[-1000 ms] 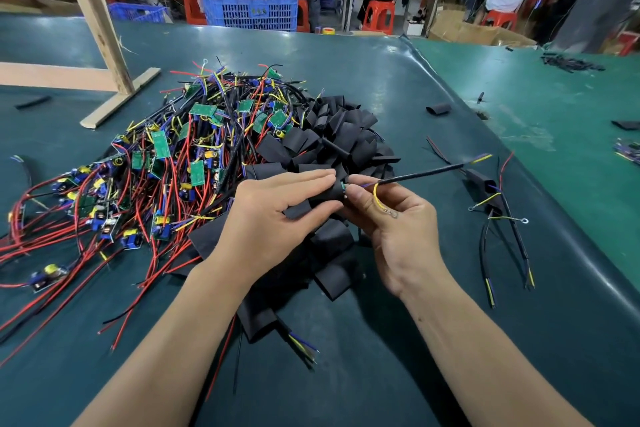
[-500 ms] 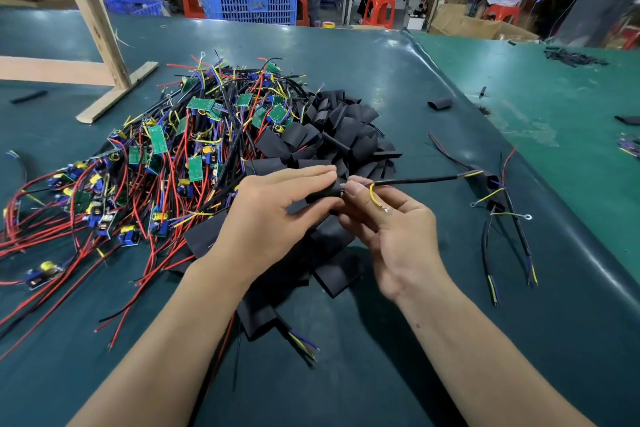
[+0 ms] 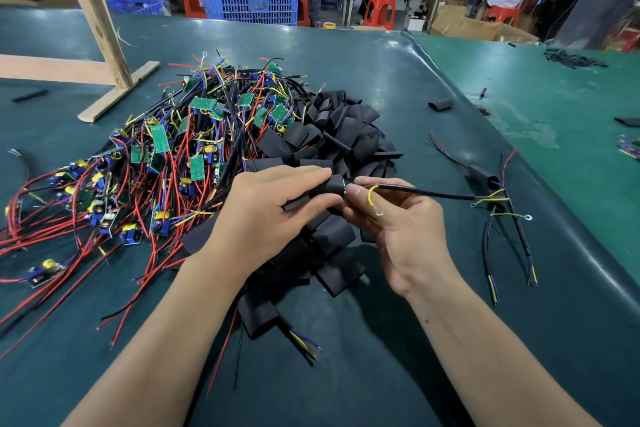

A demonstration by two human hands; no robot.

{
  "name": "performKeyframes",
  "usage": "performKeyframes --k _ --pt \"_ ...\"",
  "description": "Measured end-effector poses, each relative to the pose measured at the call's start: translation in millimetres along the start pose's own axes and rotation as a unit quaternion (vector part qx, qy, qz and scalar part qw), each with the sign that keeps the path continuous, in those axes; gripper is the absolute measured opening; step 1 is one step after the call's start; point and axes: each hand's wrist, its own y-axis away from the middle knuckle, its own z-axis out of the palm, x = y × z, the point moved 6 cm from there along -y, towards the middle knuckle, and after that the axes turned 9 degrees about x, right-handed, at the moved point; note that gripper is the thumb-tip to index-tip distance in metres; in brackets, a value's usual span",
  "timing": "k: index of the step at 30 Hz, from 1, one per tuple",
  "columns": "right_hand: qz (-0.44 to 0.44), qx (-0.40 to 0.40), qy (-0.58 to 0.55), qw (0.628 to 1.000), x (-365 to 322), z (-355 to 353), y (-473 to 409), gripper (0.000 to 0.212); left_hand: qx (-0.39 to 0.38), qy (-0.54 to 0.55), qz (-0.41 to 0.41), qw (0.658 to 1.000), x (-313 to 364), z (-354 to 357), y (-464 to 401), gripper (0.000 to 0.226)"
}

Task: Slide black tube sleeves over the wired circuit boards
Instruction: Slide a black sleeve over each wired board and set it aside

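our left hand [image 3: 266, 215] fingers [image 3: 304, 173] clamp the black sleeve [image 3: 330, 188]; our right hand [image 3: 408, 232] fingers [image 3: 356, 191] pinch the black cable [image 3: 433, 192] at its mouth. we judge the board nearly covered; next, a steady push along the cable. the sleeve's long axis runs left-right above the worktop [image 3: 398, 340], held over the sleeve pile [image 3: 339, 139], cable trailing right.

Pile of wired circuit boards [image 3: 166, 163] at table's [image 3: 398, 374] left, heap of tube sleeves [image 3: 339, 142] just right, touching; finished assemblies [image 3: 498, 204] farther right; crate [image 3: 249, 0] behind.
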Motion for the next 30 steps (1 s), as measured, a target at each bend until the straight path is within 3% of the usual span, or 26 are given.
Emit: performKeyframes --k 5,10,18,22,30 --pt "0.035 -0.03 -0.061 0.997 -3 4 -3 0.01 -0.021 0.036 -0.025 0.999 1 -1 -4 0.033" --pt "0.014 -0.053 -0.043 0.998 -6 5 -2 0.01 0.013 0.065 -0.128 0.99 -12 -8 -4 0.036" --pt "-0.013 -0.02 -0.003 1.0 -7 3 -1 0.022 0.01 0.016 -0.045 0.999 -1 -7 -4 0.038" --pt "0.004 -0.026 -0.011 1.0 -7 4 -2 0.018 -0.018 0.066 -0.117 0.991 -8 -9 -6 0.055" --pt "0.017 -0.062 -0.026 0.998 -8 5 -2 0.009 0.023 0.086 -0.158 0.983 -15 -16 -6 0.039"
